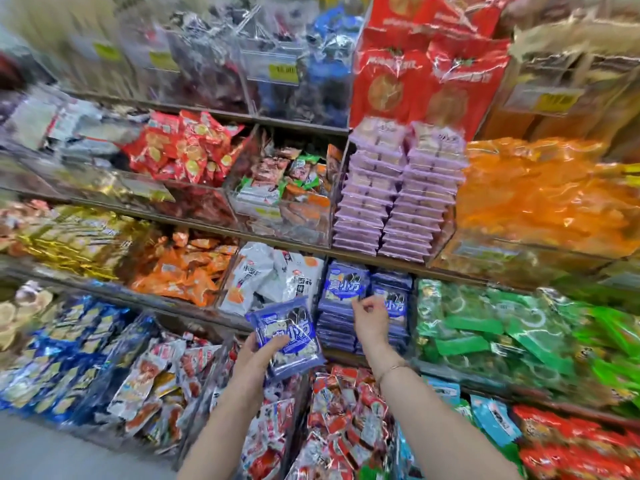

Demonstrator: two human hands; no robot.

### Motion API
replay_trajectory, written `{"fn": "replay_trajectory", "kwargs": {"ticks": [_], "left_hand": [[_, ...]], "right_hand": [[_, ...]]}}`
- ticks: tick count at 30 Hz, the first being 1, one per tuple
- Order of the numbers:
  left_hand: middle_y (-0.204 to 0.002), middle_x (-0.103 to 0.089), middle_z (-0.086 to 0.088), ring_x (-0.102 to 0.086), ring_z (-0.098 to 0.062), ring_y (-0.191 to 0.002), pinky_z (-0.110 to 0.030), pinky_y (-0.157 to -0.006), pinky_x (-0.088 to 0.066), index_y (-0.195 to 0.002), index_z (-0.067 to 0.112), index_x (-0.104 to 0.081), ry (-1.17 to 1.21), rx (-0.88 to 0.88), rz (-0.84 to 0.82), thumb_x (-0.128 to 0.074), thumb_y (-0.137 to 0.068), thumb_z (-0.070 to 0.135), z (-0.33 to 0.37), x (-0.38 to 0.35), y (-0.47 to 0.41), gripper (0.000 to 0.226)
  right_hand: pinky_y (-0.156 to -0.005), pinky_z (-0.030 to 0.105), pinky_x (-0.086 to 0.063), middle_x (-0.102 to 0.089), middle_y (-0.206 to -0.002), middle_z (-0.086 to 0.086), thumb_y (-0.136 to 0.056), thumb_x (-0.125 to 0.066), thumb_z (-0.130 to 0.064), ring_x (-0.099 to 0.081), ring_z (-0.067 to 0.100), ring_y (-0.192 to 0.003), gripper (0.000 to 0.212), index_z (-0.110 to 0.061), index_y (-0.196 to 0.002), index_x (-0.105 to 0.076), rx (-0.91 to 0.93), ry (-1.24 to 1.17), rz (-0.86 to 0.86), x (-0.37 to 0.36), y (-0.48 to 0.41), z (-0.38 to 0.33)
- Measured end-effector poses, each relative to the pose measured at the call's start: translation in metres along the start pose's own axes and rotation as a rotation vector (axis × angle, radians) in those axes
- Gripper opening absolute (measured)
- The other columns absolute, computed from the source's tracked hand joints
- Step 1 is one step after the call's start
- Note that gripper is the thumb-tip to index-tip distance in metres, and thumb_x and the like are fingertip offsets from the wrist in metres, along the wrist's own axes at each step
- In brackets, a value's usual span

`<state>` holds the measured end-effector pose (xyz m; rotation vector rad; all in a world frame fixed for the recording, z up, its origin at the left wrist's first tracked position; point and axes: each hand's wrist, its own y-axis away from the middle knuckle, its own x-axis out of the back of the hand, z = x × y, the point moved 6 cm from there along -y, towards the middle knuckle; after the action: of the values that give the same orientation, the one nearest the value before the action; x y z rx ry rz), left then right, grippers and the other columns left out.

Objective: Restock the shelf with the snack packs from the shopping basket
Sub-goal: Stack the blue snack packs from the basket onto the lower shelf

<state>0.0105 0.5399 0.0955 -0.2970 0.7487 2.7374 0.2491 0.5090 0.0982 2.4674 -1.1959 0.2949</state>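
Note:
My left hand [258, 351] grips a small stack of blue snack packs [289, 336] in front of the shelf, thumb across the top pack. Two stacks of the same blue packs [344, 289] stand in a clear shelf compartment just beyond. My right hand [370, 318] reaches to the right-hand stack [393, 299], fingers loosely curled against its front; whether they pinch a pack is unclear. A bracelet sits on that wrist. The shopping basket is out of view.
White packs [266, 282] fill the compartment to the left of the blue stacks, green packs [485, 327] the one to the right. Purple packs [394, 199] are stacked on the shelf above. Red and white sachets [343, 410] lie in bins below my arms.

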Motion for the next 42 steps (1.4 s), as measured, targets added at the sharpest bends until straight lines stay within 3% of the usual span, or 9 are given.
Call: {"fn": "replay_trajectory", "kwargs": {"ticks": [12,15,19,21,25,30,33,37,42], "left_hand": [[-0.145,-0.045,-0.005,-0.044,-0.028,-0.131,-0.054,-0.108,-0.036,-0.144,0.02,-0.038,-0.137,0.035,-0.123,-0.084,-0.056,0.048,0.007,-0.041,-0.023,0.102],[-0.147,-0.044,-0.006,-0.045,-0.028,-0.131,-0.052,-0.108,-0.037,-0.145,0.02,-0.035,-0.173,0.01,-0.216,-0.085,-0.047,0.054,0.012,-0.06,-0.03,0.115],[-0.156,-0.027,-0.005,-0.032,-0.028,-0.14,-0.049,-0.112,-0.03,-0.149,0.021,-0.024,-0.275,-0.013,-0.237,-0.077,-0.056,0.064,0.014,-0.074,-0.038,0.116],[-0.158,-0.021,-0.006,-0.027,-0.028,-0.142,-0.049,-0.111,-0.027,-0.151,0.02,-0.018,-0.275,0.025,-0.21,-0.069,-0.072,0.061,0.015,-0.075,-0.046,0.103],[-0.155,-0.028,-0.009,-0.031,-0.029,-0.139,-0.046,-0.109,-0.028,-0.149,0.016,-0.024,-0.3,0.063,-0.172,-0.057,-0.091,0.036,0.026,-0.073,-0.065,0.07],[-0.144,-0.042,-0.011,-0.043,-0.025,-0.117,-0.039,-0.096,-0.034,-0.142,0.009,-0.037,-0.417,0.039,-0.185,-0.054,-0.09,0.017,0.043,-0.084,-0.082,0.054],[-0.139,-0.045,-0.006,-0.043,-0.024,-0.11,-0.037,-0.092,-0.035,-0.14,0.013,-0.039,-0.409,0.019,-0.204,-0.054,-0.09,0.015,0.05,-0.092,-0.088,0.053],[-0.133,-0.044,-0.006,-0.039,-0.019,-0.104,-0.036,-0.09,-0.032,-0.143,0.012,-0.034,-0.418,0.015,-0.2,-0.054,-0.093,0.016,0.053,-0.095,-0.093,0.054],[-0.143,-0.041,-0.01,-0.043,-0.023,-0.115,-0.04,-0.098,-0.035,-0.144,0.014,-0.031,-0.431,0.006,-0.195,-0.062,-0.091,0.02,0.051,-0.092,-0.093,0.061]], "right_hand": [[-0.078,0.02,-0.042,-0.056,-0.11,-0.004,-0.092,-0.054,-0.039,-0.055,0.013,-0.103,0.021,-0.02,-0.101,-0.057,0.065,-0.04,-0.179,0.011,0.047,-0.003],[-0.086,0.017,-0.038,-0.048,-0.125,-0.013,-0.082,-0.056,-0.058,-0.049,0.01,-0.117,0.05,-0.025,-0.118,-0.05,0.01,-0.057,-0.372,0.003,0.072,0.001],[-0.099,0.024,-0.037,-0.03,-0.144,-0.009,-0.081,-0.064,-0.051,-0.04,0.014,-0.128,0.082,-0.022,-0.148,-0.025,-0.07,-0.103,-0.263,0.012,0.069,0.016],[-0.099,0.036,-0.044,-0.038,-0.146,-0.001,-0.081,-0.068,-0.044,-0.054,0.019,-0.109,0.081,-0.019,-0.147,-0.027,-0.177,-0.292,-0.176,0.02,0.06,0.022],[-0.049,0.024,-0.042,-0.063,-0.084,0.006,-0.086,-0.067,-0.029,-0.049,0.013,-0.051,0.075,-0.015,-0.147,-0.026,-0.302,-0.498,0.008,0.041,0.036,0.031],[-0.043,0.021,-0.046,-0.058,-0.069,0.007,-0.087,-0.065,-0.011,-0.048,0.011,-0.042,0.069,-0.011,-0.146,-0.027,-0.432,-0.695,0.13,0.039,0.016,0.04],[-0.062,0.019,-0.056,-0.06,-0.083,0.01,-0.086,-0.064,-0.002,-0.056,0.015,-0.064,0.065,-0.007,-0.142,-0.032,-0.439,-0.875,0.203,0.032,0.011,0.037],[-0.107,0.034,-0.039,-0.05,-0.135,0.016,-0.086,-0.063,-0.002,-0.056,0.023,-0.116,0.064,-0.002,-0.142,-0.033,-0.431,-0.992,0.297,0.03,0.019,0.033],[-0.112,0.038,-0.035,-0.05,-0.133,0.022,-0.092,-0.053,0.0,-0.052,0.025,-0.122,0.048,0.008,-0.137,-0.038,-0.442,-1.116,0.327,0.029,0.033,0.037]]}}
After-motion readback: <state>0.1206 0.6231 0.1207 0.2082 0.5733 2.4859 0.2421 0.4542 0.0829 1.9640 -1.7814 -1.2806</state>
